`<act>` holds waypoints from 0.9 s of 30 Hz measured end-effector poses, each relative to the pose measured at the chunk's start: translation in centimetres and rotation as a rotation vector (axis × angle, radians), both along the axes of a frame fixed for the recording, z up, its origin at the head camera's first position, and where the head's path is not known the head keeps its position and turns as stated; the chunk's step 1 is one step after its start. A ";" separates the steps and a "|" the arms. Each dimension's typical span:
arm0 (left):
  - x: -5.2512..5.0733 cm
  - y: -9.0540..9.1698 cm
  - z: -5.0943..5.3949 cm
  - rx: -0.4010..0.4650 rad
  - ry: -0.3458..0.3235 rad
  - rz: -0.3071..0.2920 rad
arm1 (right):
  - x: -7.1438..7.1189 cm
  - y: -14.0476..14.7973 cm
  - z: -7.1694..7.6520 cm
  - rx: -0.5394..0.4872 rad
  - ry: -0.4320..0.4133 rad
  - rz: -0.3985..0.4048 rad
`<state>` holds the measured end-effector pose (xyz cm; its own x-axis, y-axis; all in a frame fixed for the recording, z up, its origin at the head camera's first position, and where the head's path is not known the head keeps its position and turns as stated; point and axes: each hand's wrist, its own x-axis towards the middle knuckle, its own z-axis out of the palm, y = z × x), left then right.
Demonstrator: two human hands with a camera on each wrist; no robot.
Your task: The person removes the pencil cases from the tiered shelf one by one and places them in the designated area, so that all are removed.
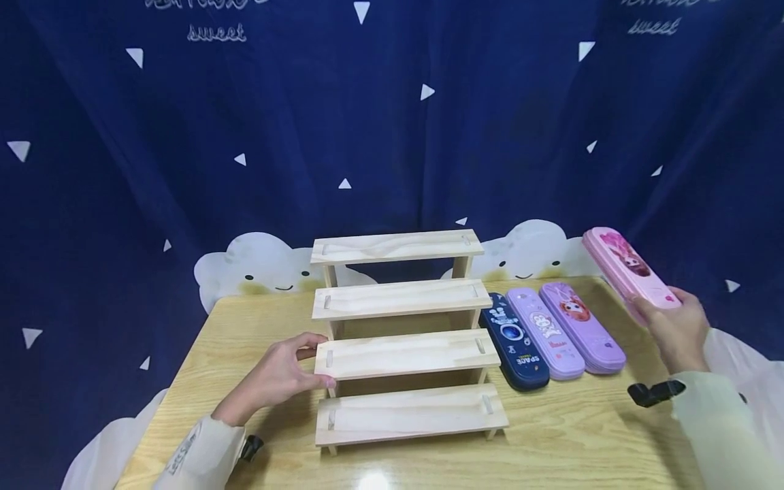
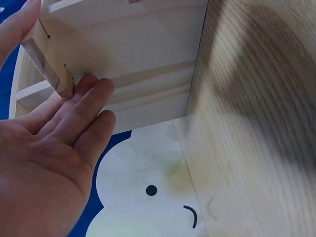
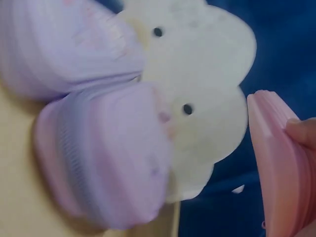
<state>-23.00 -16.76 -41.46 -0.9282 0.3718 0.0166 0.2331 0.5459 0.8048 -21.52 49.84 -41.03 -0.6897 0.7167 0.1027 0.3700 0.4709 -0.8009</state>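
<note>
In the head view my right hand [image 1: 678, 332] holds a pink pencil case [image 1: 631, 269] above the table's right side. The case also shows at the right edge of the right wrist view, where it is a pink case [image 3: 276, 168] with the thumb on it. My left hand [image 1: 278, 378] grips the left edge of a stepped wooden rack [image 1: 407, 354] at its second-lowest shelf. Close up, the left wrist view has the fingers [image 2: 81, 116] under that shelf's edge board and the thumb on the other side. Left of the held case lie a navy space-print case [image 1: 517, 340], a lilac case [image 1: 545, 333] and a purple case [image 1: 582, 327].
All of this stands on a light wood table [image 1: 257, 320]. White smiling cloud shapes [image 1: 263, 255] line its back edge, before a dark blue curtain [image 1: 392, 122] with white triangles. The rack has several stepped shelves.
</note>
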 end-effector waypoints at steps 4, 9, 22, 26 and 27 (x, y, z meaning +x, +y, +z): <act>-0.1 0.0 0.0 0.000 -0.002 -0.001 | 0.3 0.5 -1.9 0.086 -0.049 0.076; -0.1 0.0 0.0 -0.005 -0.007 0.008 | 0.6 0.7 -3.8 0.138 -0.092 0.103; -0.1 0.1 0.0 -0.010 -0.008 0.013 | 1.1 1.5 -5.7 0.095 -0.200 0.100; -0.1 0.1 -0.1 -0.009 -0.011 0.010 | 1.1 1.3 -5.8 0.091 -0.226 0.089; -0.1 0.1 -0.1 -0.010 -0.012 0.012 | 1.1 1.3 -5.8 0.089 -0.233 0.090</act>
